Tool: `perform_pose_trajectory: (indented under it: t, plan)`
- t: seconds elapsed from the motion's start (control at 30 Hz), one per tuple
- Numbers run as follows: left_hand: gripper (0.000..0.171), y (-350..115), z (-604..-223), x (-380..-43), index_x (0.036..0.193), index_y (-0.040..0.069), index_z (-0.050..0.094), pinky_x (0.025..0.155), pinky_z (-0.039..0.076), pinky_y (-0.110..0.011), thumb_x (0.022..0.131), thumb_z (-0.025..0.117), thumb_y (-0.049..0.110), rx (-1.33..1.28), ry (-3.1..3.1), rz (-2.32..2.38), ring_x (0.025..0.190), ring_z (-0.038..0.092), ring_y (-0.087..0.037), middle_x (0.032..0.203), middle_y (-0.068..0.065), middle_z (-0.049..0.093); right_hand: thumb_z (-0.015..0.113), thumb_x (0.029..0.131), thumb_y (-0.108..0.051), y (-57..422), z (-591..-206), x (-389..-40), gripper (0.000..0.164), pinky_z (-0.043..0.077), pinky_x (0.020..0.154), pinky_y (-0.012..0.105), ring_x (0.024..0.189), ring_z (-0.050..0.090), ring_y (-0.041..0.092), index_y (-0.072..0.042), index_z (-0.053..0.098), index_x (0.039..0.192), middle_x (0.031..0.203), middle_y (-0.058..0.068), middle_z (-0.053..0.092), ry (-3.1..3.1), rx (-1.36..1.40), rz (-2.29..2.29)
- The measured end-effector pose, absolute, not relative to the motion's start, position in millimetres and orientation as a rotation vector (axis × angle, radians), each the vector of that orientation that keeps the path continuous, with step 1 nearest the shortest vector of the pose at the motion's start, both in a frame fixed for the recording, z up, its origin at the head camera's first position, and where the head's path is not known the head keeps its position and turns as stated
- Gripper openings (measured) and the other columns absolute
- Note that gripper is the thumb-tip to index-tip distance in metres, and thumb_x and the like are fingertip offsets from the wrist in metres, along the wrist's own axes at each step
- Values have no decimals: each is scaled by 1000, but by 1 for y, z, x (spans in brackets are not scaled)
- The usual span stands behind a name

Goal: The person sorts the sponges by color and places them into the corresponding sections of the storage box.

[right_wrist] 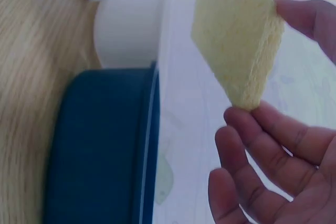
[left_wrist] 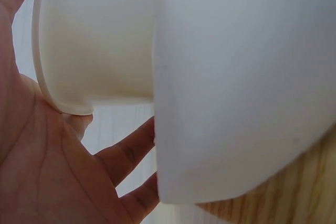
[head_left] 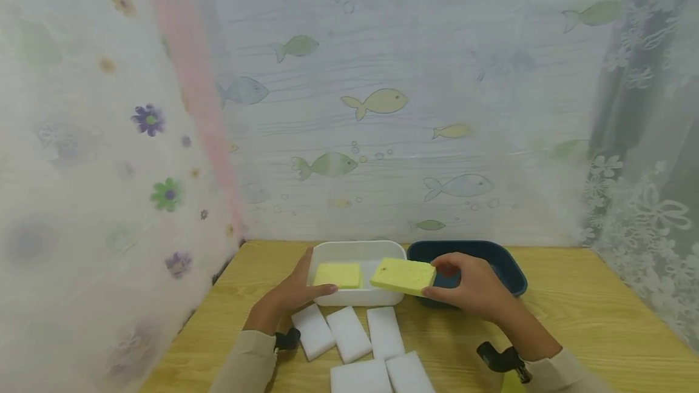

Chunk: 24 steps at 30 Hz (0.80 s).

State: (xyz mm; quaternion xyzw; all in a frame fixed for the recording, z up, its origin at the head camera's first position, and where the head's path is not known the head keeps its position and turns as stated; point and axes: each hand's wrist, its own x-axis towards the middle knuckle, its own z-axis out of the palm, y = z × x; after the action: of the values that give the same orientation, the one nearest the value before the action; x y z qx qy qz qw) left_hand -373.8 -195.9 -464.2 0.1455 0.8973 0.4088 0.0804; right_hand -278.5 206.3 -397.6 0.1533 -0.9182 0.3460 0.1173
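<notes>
My right hand (head_left: 472, 284) pinches a yellow sponge (head_left: 404, 275) by its right end, thumb on one edge and fingertips on the other. The sponge is held up in front of the right part of a white plastic tub (head_left: 357, 298). In the right wrist view the sponge (right_wrist: 231, 30) hangs clear of the blue tub. My left hand (head_left: 292, 293) holds the white tub at its left end, with the thumb along the front rim; its palm lies against the rim (left_wrist: 38, 40) in the left wrist view. Another yellow sponge (head_left: 338, 275) lies inside the white tub.
A dark blue tub (head_left: 510, 268) stands right beside the white one. Several white sponges (head_left: 349, 333) lie on the wooden table (head_left: 590, 314) in front. Something yellow (head_left: 512, 382) shows partly below my right wrist. Patterned curtains (head_left: 382, 138) hang behind and at both sides.
</notes>
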Motion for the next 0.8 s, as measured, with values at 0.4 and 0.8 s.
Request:
perform_pose_trajectory:
  t: [0.4,0.8]
  plan:
    - [127,-198,-469,-378,166,22,-13,124,14,-67,85,76,63,461,2691,1217,161,1,-37,174,-9,-9,82,72,-73,174,-407,-292,70,50,70,33,89,59,13,-20,73,115,104,-4,69,-2784,186,892]
    - [127,-197,-468,-377,166,21,-13,123,14,-67,86,76,63,462,2696,1213,160,0,-39,174,-10,-9,78,74,-75,146,-408,-310,71,52,66,37,90,64,14,-18,73,117,112,-1,72,-2806,70,809]
